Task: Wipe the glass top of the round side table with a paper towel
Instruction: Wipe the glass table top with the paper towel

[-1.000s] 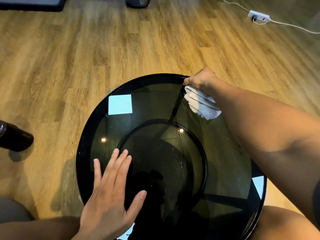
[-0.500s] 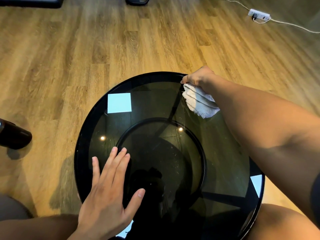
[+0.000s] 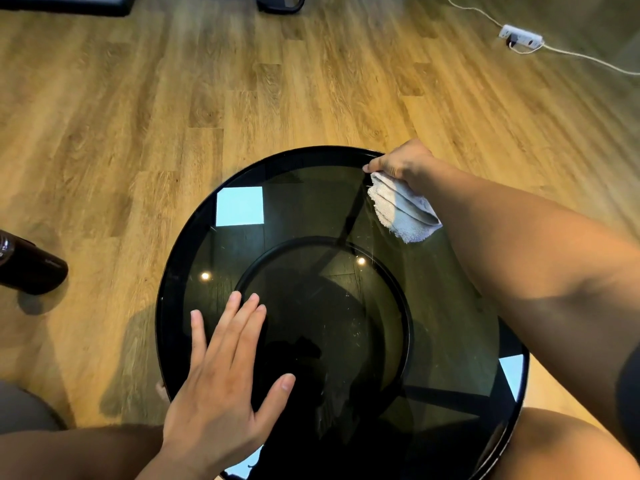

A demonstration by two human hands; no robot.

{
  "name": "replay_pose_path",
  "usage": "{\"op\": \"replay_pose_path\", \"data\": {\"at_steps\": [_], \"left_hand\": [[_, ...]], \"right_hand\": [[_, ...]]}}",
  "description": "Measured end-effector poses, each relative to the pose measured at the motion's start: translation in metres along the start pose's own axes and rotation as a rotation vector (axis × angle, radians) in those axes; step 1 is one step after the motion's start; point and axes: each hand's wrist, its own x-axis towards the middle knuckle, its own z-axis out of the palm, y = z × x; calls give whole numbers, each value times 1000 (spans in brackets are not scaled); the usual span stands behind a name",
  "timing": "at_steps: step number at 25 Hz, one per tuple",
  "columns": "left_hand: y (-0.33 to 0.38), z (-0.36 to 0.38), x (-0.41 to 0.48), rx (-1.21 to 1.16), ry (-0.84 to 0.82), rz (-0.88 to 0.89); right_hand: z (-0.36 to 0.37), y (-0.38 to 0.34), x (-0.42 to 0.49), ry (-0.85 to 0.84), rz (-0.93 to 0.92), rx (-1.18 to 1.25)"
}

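Note:
The round side table has a dark smoked-glass top in a black rim, seen from above. My right hand is at the far right rim and grips a folded white paper towel, which lies against the glass below the hand. My left hand rests flat on the near left part of the glass with straight, slightly spread fingers. A black inner ring shows through the glass.
Wooden plank floor surrounds the table. A dark bottle-like object lies on the floor to the left. A white power strip with a cord lies at the far right. My knees flank the table's near edge.
My right hand and the towel have stayed at the far right rim with only a slight shift. My left hand has kept its place on the glass.

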Motion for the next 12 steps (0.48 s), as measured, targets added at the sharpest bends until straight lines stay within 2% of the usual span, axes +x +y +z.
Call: {"op": "replay_pose_path", "data": {"at_steps": [3,5,7,8,12], "left_hand": [[-1,0,1,37,-23,-3],[-1,0,0,43,-20,0],[-1,0,-1,30,-8,11],[-1,0,-1,25,-2,17],[-3,2,0,37,15,32]], "right_hand": [[-14,10,-19,-93,-107,245],[-18,24,-33,-117,-277,52],[-12,30,-41,-31,-429,-285],[-8,29,-37,-3,-472,-365],[7,6,-8,67,-457,-360]]}}
